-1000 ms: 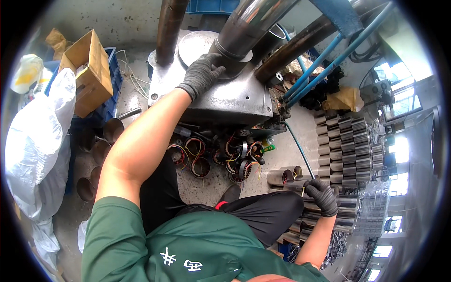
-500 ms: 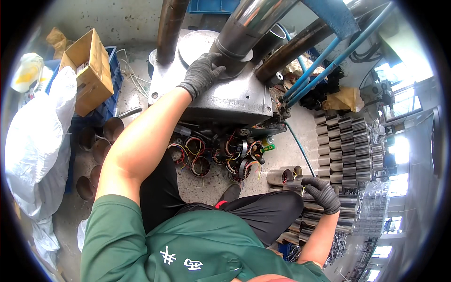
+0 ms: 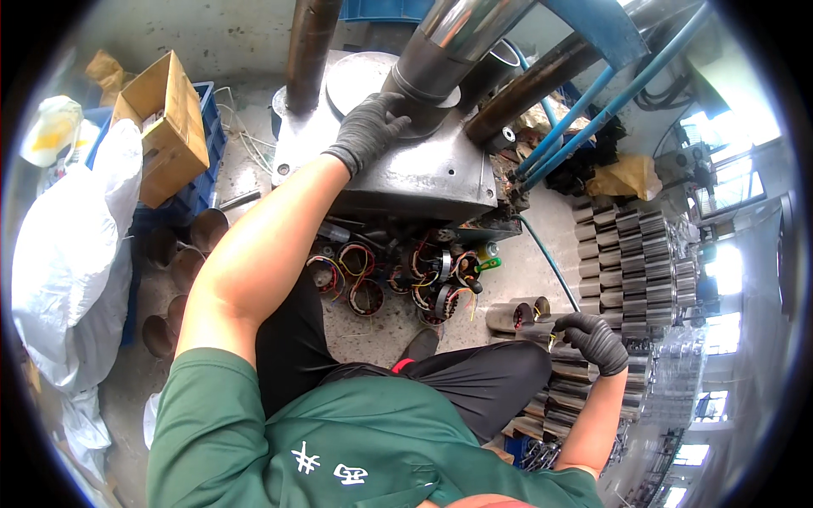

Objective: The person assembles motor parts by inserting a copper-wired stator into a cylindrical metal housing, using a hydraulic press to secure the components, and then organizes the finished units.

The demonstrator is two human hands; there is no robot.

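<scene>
My left hand (image 3: 373,131), in a dark grey knit glove, rests against the dark metal cylinder (image 3: 423,95) on the press bed. Its fingers are spread, and some fingertips are hidden by the cylinder. My right hand (image 3: 597,342), gloved alike, is at the right with curled fingers around the lower end of a thin blue-green rod (image 3: 549,262) that runs down from the press. Behind and below its fingers lie shiny metal sleeves (image 3: 504,317), one with a red-wired winding inside. A polished steel ram (image 3: 478,30) stands above the dark cylinder.
Several wound stators (image 3: 366,296) with coloured wires and a green-handled tool (image 3: 489,265) lie under the press bed (image 3: 406,182). Stacked metal sleeves (image 3: 622,262) fill the right side. On the left are a cardboard box (image 3: 165,127), white sacks (image 3: 72,254) and loose rings (image 3: 188,269).
My right hand has moved a little to the right, and the rod's lower end with it. My left hand stays against the dark cylinder. The whole view has shifted slightly.
</scene>
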